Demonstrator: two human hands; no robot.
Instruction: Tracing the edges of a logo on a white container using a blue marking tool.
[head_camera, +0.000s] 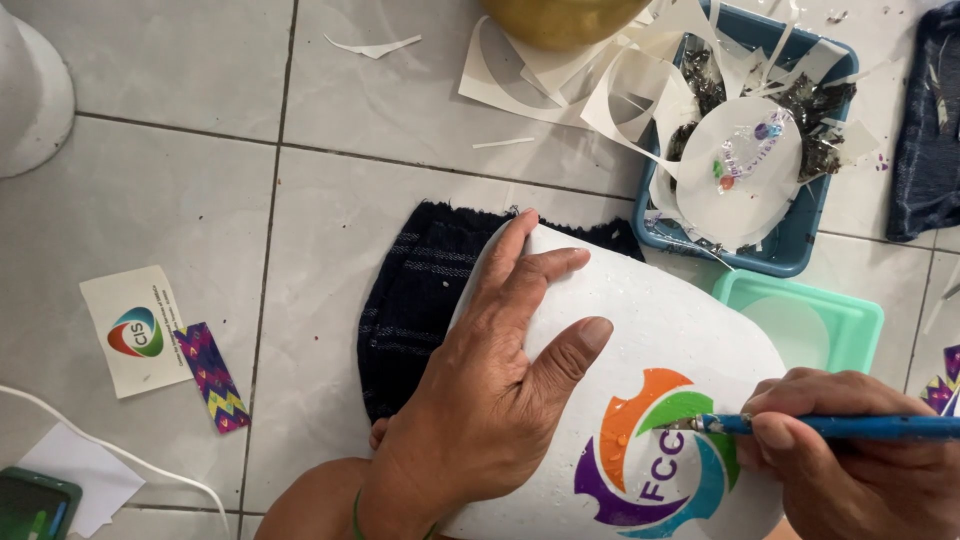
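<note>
Grey floor tiles (180, 200) are serving as the work surface, and a white rounded shell (690, 340), like a helmet, is lying on a dark woven cloth (415, 300) in the middle of them. The left hand (490, 400) is spreading flat over the shell with open fingers, pressing it steady and gripping nothing. The right hand (850, 450) is pinching a blue-handled brush (840, 427), whose tip is touching the round emblem (660, 455) of orange, green, purple and blue swirls on the shell. I am thinking the strokes should be short and light, going outward from the centre of the emblem, while the left palm is keeping the shell from rocking. Far to the left of the shell a white square sticker sheet (135, 330) with a small coloured mark is lying, and a narrow zigzag-patterned strip (212, 377) is touching it. Above and right of the shell a blue tray (800, 245) is holding cut white backing papers, and a mint-green tray (850, 320) is standing just beside it.
</note>
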